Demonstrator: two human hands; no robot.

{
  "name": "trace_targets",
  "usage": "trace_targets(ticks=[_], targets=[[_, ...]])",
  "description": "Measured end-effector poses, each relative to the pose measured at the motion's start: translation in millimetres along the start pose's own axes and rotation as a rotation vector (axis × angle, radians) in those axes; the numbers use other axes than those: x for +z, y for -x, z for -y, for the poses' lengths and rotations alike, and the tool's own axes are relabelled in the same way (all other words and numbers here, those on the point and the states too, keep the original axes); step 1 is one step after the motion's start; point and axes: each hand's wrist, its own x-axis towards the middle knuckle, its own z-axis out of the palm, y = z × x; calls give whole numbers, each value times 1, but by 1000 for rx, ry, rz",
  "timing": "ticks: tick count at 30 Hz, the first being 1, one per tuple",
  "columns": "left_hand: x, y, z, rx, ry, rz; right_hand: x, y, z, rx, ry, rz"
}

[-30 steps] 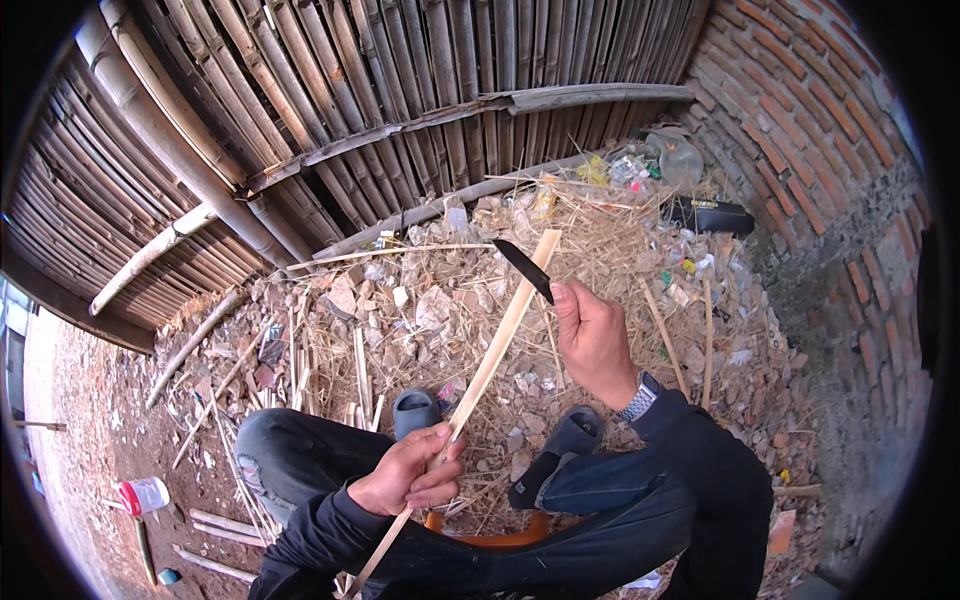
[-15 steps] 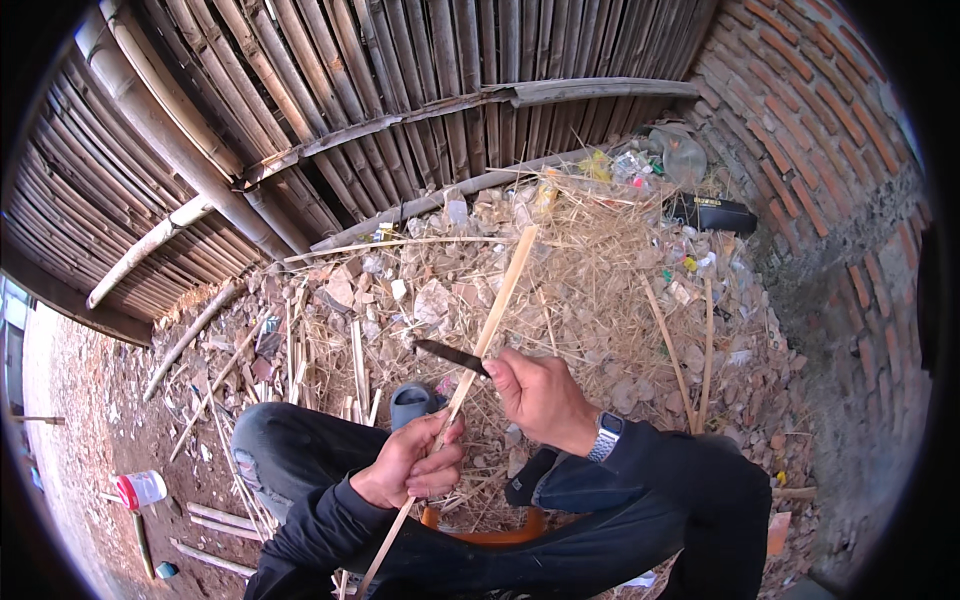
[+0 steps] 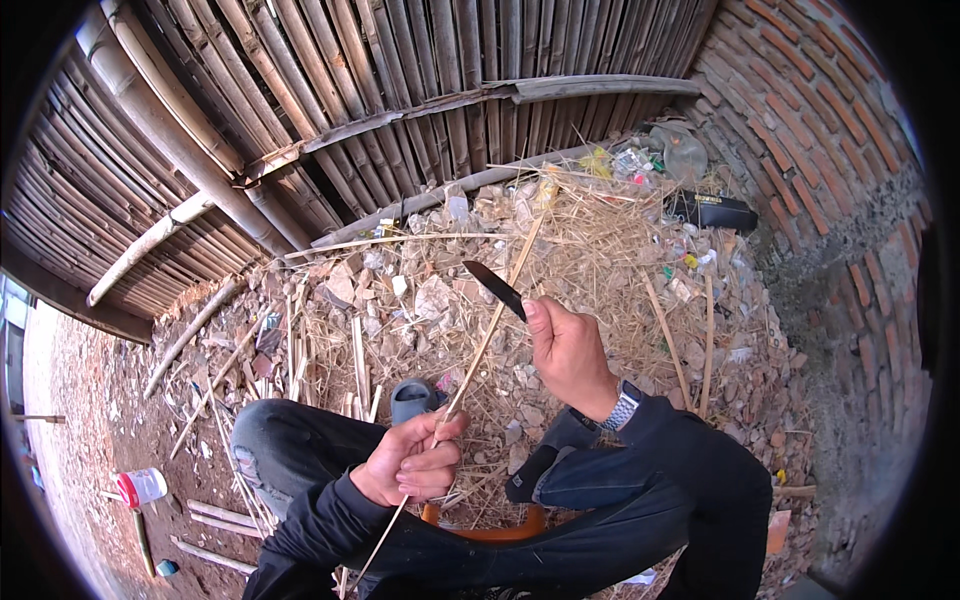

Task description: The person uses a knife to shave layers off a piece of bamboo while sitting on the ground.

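Observation:
My left hand (image 3: 415,460) is closed round a thin pale strip of split bamboo (image 3: 478,365). The strip slants from beside my left leg up and away toward the straw, its far end broader than the part near my fist. In my right hand (image 3: 572,355) is a knife (image 3: 495,289) with a dark blade, fingers wrapped round its handle. The blade points up and left and crosses the strip about midway along its far half; whether it touches cannot be made out. Most of the knife's handle is hidden in my fist.
Rubble and straw (image 3: 590,230) cover the ground ahead. Several bamboo strips (image 3: 358,365) lie to the left. A grey-blue sandal (image 3: 410,400) is by my left knee, and a red-and-white tub (image 3: 142,487) stands far left. A bamboo wall (image 3: 420,50) and brick wall (image 3: 810,120) enclose the spot.
My right hand has moved away and slightly right along the strip, taking the knife farther from my left hand. The strip appears turned more edge-on. My left hand stays nearly in place.

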Motion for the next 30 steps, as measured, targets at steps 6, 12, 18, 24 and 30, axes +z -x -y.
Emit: trace_targets(ticks=[6,12,18,24,30], targets=[[1,-6,-5,-14,28,2,17,35,13,-177,21,134],[-3,-5,-2,-25,-6,-55,23,42,26,-105,-129,152],[-2,-4,0,25,-165,-96,4,27,25,157,-296,258],[-3,-9,10,223,-509,-264,5,30,22,37,-469,331],[-10,-14,18,351,-911,-340,-1,31,26,128,-257,421]])
